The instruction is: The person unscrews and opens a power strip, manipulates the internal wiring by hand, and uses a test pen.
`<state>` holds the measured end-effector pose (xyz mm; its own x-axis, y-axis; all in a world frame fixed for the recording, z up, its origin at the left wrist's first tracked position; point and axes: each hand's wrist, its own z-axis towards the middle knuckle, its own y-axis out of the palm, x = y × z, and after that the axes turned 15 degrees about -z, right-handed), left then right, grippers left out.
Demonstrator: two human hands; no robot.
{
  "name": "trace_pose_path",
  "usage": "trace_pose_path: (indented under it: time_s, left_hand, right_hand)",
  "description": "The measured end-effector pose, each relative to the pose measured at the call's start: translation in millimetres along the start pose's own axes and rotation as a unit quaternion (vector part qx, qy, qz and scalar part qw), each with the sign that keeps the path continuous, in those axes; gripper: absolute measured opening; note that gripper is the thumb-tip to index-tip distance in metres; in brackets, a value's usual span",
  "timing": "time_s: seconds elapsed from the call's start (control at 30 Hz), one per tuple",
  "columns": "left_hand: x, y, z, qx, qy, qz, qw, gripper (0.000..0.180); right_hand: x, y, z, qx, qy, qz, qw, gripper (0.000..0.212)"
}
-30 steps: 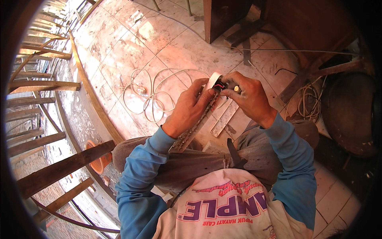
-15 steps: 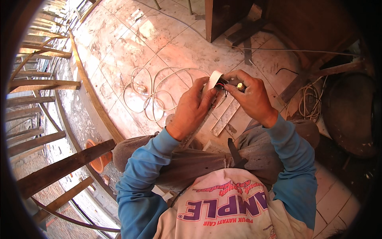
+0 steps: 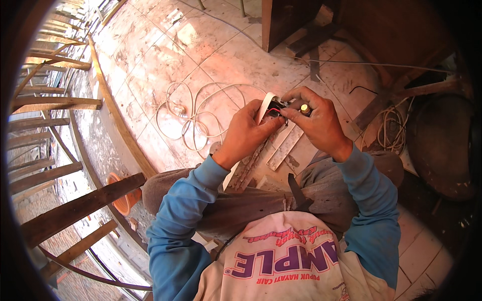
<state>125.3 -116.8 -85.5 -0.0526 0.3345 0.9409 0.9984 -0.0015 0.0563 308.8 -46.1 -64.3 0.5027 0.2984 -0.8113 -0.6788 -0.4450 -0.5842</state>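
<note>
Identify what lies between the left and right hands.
A white casing with an exposed red wire lies there, as the head view shows.

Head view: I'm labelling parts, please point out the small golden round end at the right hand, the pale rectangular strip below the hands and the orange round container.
Golden round end (image 3: 305, 108): head view, its face.
Pale rectangular strip (image 3: 284, 148): head view, its middle.
Orange round container (image 3: 129, 200): head view, lower side.

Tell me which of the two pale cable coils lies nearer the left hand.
The white, thin cable in wide loops left of the left hand; the pale, bunched cable coil lies beyond the right hand.
</note>
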Motion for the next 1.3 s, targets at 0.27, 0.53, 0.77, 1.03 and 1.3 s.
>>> trace_pose_path:
  time_s: [0.27,0.53,0.77,1.03,1.3]
  left_hand:
    - [-17,11,2,0.026,0.046,0.008,0.999,0.039]
    - [-16,16,2,0.063,0.047,0.069,0.994,0.037]
    - [-12,18,3,0.082,0.046,0.200,0.975,0.044]
    - [-25,26,5,0.088,0.039,0.294,0.951,0.047]
    - [-28,20,6,0.095,0.057,0.303,0.946,0.046]
  right_hand:
    - [2,2,0,-0.027,0.005,0.035,0.999,0.018]
    - [3,0,0,-0.018,-0.050,-0.011,0.999,0.015]
    - [4,1,1,0.025,-0.179,-0.256,0.950,0.013]
    - [6,6,4,-0.003,-0.216,-0.397,0.892,0.004]
    - [15,25,8,0.038,-0.191,-0.374,0.907,0.012]
